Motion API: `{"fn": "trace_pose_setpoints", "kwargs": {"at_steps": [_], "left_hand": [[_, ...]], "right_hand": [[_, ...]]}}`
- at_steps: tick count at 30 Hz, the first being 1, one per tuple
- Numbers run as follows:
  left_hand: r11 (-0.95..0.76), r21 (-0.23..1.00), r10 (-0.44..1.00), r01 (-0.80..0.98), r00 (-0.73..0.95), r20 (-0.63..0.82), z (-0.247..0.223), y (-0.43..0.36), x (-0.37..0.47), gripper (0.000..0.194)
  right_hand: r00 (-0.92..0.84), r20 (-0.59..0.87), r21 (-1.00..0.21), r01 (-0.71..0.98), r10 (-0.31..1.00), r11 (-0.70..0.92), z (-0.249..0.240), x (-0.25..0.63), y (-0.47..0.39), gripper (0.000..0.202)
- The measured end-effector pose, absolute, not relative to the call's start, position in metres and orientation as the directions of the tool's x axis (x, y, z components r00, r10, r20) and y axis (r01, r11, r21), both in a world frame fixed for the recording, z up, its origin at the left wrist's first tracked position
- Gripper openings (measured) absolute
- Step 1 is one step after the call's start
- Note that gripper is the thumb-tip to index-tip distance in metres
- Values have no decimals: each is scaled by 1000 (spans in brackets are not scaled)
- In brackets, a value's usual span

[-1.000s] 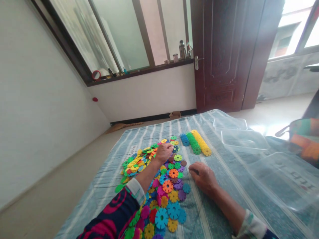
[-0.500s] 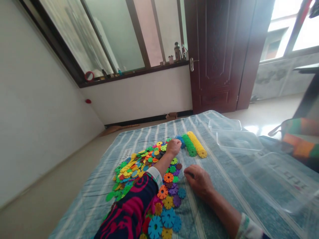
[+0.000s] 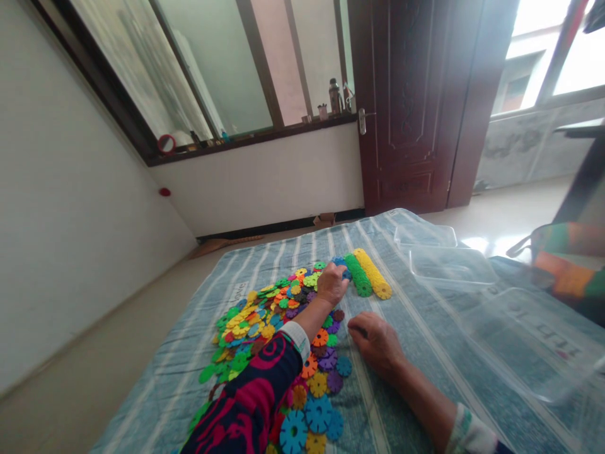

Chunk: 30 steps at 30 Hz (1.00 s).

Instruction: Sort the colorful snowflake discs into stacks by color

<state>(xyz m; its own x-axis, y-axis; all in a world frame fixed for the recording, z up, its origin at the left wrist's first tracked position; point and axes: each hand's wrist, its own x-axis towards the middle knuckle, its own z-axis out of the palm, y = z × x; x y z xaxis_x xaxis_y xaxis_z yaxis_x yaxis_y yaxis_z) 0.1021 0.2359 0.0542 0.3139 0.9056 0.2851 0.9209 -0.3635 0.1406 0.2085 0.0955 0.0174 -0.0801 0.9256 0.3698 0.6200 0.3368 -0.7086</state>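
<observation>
My left hand (image 3: 332, 284) reaches across the heap to the near end of a row of blue notched discs (image 3: 343, 263). Its fingers are closed at the blue discs, and what they hold is hidden. Right beside that row lie a green row of overlapping discs (image 3: 360, 279) and a longer yellow one (image 3: 373, 275). My right hand (image 3: 375, 340) rests on the striped bed cover with its fingers curled; whatever is inside does not show. The heap of mixed flower-shaped discs (image 3: 250, 321) spreads left of both hands, partly under my left forearm.
Clear plastic boxes (image 3: 451, 268) stand on the right of the bed cover (image 3: 401, 403), with a large clear lid or box (image 3: 539, 347) nearer me. Larger blue discs (image 3: 293, 432) lie at the front. A brown door (image 3: 406, 113) is beyond the bed.
My left hand has shifted slightly toward me and turned, and more of the blue row shows beyond it. My right hand stays in place.
</observation>
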Motion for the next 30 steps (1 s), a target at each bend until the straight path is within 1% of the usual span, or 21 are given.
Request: {"fn": "trace_pose_setpoints", "kwargs": {"at_steps": [8,16,22,27,30], "left_hand": [[-384,80,898,920,352,264,52,239,105,26],[-424,104,880,900,383,281,70,231,95,25],[-469,143,871,871,429,240,101,197,32,17],[-479,196,877,855,459,143,125,140,-42,19],[-476,228,878,849,474,69,132,104,-77,18]], "right_hand": [[-76,372,-703,628,925,334,19,209,95,17],[-70,385,-707,618,920,343,16,209,95,18],[-68,395,-708,613,916,350,13,213,92,20],[-64,391,-711,612,918,346,11,215,90,20],[-65,399,-705,617,915,351,12,216,88,22]]}}
